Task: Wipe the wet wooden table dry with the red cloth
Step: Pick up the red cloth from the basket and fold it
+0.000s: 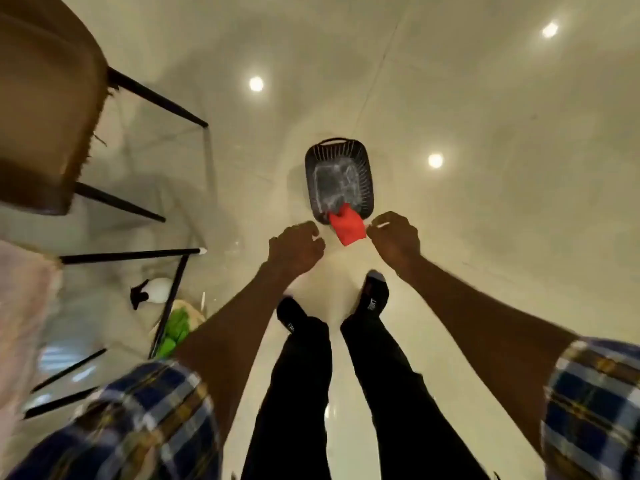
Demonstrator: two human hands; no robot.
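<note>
Your curled, empty left hand (pixel 296 249) and right hand (pixel 394 237) flank the red cloth (pixel 347 227), which drapes over the black basket's (pixel 337 180) near rim; open floor (pixel 485 150) surrounds the basket.

Both arms outstretched downward, left hand (pixel 295 248) and right hand (pixel 394 237) loosely curled, empty.

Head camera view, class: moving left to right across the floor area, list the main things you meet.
Brown chair → white spray bottle → green cloth → left hand → red cloth, hanging over the black basket rim → right hand.
</note>
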